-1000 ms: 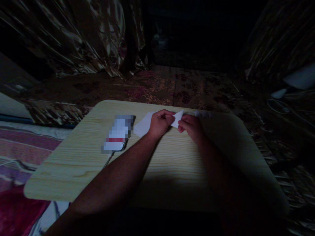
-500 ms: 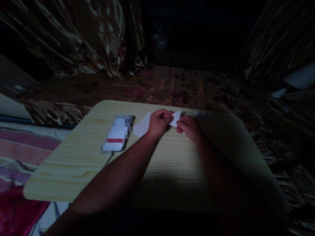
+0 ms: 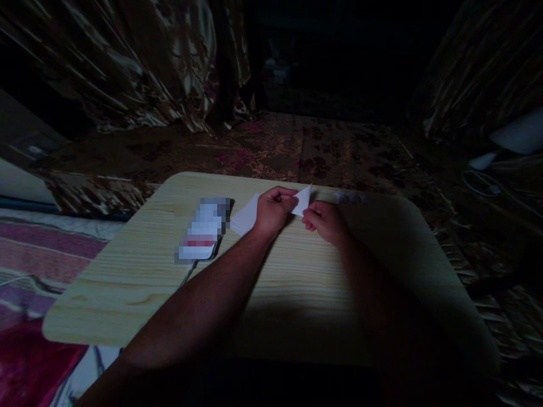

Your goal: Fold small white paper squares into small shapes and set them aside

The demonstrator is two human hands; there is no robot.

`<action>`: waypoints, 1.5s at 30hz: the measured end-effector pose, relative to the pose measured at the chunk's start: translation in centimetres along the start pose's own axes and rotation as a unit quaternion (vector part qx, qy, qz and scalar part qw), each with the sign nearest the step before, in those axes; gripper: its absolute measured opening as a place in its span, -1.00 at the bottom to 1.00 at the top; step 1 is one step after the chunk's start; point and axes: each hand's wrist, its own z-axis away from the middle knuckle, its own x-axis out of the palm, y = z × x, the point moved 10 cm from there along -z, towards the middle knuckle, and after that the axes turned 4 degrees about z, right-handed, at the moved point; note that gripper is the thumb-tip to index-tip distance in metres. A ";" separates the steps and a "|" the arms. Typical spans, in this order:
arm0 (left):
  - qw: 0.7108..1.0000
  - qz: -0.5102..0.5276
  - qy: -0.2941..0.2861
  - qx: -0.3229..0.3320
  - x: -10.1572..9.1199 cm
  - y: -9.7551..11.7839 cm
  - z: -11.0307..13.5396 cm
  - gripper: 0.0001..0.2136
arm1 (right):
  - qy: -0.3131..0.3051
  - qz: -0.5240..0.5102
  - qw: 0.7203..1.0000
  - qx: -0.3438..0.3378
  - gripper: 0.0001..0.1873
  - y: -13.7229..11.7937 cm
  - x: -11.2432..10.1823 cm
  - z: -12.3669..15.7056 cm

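Note:
A folded piece of white paper (image 3: 304,200) with a pointed tip is held just above the table. My left hand (image 3: 274,212) pinches it between thumb and fingers from the left. At its lower right corner my right hand (image 3: 326,220) has its fingers closed, thumb against the index finger; the corner meets those fingertips. Partly behind my left hand lie loose sheets of white paper (image 3: 245,217). Several small, pale folded pieces (image 3: 350,197) sit in a row beyond my right hand, too dim to make out well.
Left of the sheets lies a phone (image 3: 202,229), its screen blurred out, with a cable (image 3: 186,276) running from its lower end. The pale wooden table (image 3: 139,271) has rounded corners. Patterned fabric (image 3: 271,144) covers the surface behind it. A white lamp-like object (image 3: 520,133) stands at right.
The folded paper has tilted slightly, its tip shifting a little up and left. My right fingers show less overlap with its corner. The whole view has drifted very slightly.

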 end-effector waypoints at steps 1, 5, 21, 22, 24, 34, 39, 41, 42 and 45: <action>1.000 0.000 0.000 0.000 0.0 0.0 0.0 -0.79 | -0.002 0.006 1.000 -0.005 -0.76 -0.1 0.0 0.0; 1.000 0.002 -0.004 -0.002 0.1 0.0 0.0 -0.79 | -0.002 0.013 1.000 -0.017 -0.77 -0.5 -0.1 0.2; 0.995 -0.024 -0.093 -0.026 2.0 -0.3 0.8 -0.80 | 0.047 -0.035 0.998 -0.002 -0.68 -0.3 -1.9 0.0; 0.995 -0.029 -0.094 -0.025 2.0 -0.2 0.8 -0.80 | 0.050 -0.041 0.998 -0.001 -0.68 -0.2 -2.0 0.1; 0.994 -0.036 -0.095 -0.028 2.1 -0.2 0.9 -0.80 | 0.055 -0.053 0.997 -0.001 -0.67 -0.2 -2.1 0.1; 0.993 -0.056 -0.101 -0.023 2.0 -0.7 0.7 -0.80 | 0.077 -0.109 0.991 -0.005 -0.67 0.1 -2.5 -0.1; 0.993 -0.058 -0.100 -0.025 2.1 -0.7 0.8 -0.80 | 0.086 -0.132 0.988 -0.007 -0.70 0.3 -2.7 -0.1; 0.993 -0.064 -0.100 -0.024 2.1 -0.6 0.8 -0.81 | 0.088 -0.136 0.987 -0.004 -0.71 0.4 -2.7 -0.1; 0.993 -0.067 -0.100 -0.022 2.1 -0.6 0.8 -0.81 | 0.088 -0.136 0.987 -0.005 -0.72 0.3 -2.7 -0.1; 0.993 -0.071 -0.096 -0.017 2.0 -0.5 0.8 -0.81 | 0.079 -0.132 0.988 -0.010 -0.72 0.3 -2.6 -0.2</action>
